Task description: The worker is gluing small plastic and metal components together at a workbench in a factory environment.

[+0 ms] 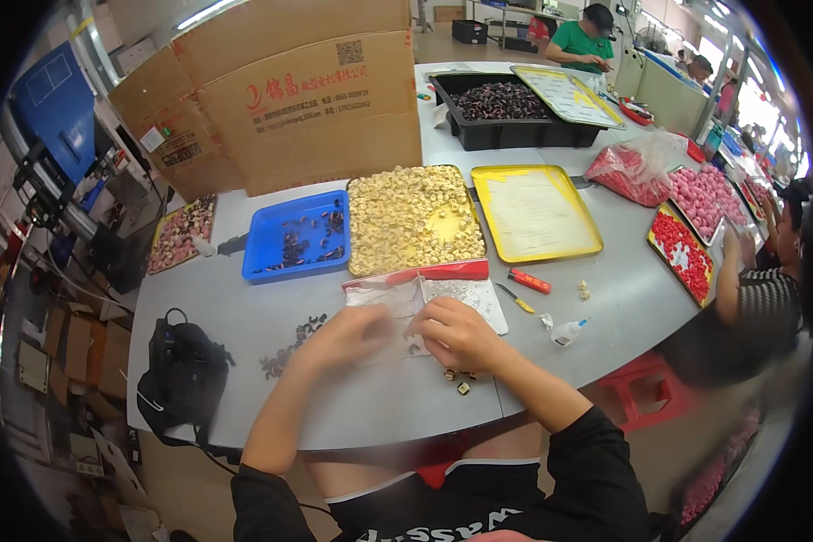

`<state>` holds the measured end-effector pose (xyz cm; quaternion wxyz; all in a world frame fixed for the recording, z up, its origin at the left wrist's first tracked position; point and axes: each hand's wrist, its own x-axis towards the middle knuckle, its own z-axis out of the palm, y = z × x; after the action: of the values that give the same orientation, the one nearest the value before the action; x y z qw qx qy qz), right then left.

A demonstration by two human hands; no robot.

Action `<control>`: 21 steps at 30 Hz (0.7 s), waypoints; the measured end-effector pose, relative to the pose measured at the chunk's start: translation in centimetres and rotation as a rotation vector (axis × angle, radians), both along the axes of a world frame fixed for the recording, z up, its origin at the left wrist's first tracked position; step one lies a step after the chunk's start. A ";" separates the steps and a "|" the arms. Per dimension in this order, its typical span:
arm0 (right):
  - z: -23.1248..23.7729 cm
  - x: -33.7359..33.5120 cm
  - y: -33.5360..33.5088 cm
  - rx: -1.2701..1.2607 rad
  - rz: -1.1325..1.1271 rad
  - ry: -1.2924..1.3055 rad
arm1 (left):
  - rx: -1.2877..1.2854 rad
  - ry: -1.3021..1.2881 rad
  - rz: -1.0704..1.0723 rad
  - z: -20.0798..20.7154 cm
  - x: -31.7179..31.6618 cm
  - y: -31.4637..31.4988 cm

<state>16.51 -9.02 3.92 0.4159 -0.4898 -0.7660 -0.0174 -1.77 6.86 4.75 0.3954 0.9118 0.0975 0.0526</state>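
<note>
My left hand point(359, 334) is over the near part of the table, smeared by motion, so its fingers do not show clearly. Close beside it, my right hand point(458, 334) has its fingers drawn together in a pinch; what they hold is too small or hidden. Under and just beyond both hands lie a whitish sheet point(390, 298) and a white board point(483, 303) with a red strip point(456, 270) along the far edge. Several small dark-and-gold pieces point(463, 388) sit near my right wrist. Dark curved pieces point(289, 348) are scattered beside my left forearm.
Beyond my hands stand a blue tray point(266, 226), cream pieces point(397, 203) heaped in a tray, and a yellow-rimmed tray point(533, 217). A red tube point(528, 281), yellow knife point(515, 298) and glue bottle point(566, 332) lie right. A black bag point(181, 379) sits left; a co-worker point(777, 262) sits right.
</note>
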 end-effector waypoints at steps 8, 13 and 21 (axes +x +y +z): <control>0.0 0.6 -0.3 0.053 -0.046 0.078 | 0.004 -0.013 0.007 0.7 0.2 -0.5; -0.2 1.0 -0.4 0.084 -0.062 0.124 | -0.051 0.038 0.037 1.5 0.6 -1.0; -0.2 1.1 -0.6 0.080 -0.065 0.132 | -0.044 0.036 0.020 1.4 0.3 -1.1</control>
<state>17.60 -9.67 3.69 0.4842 -0.4975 -0.7192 -0.0292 -1.42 5.76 6.12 0.4131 0.9026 0.1149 0.0379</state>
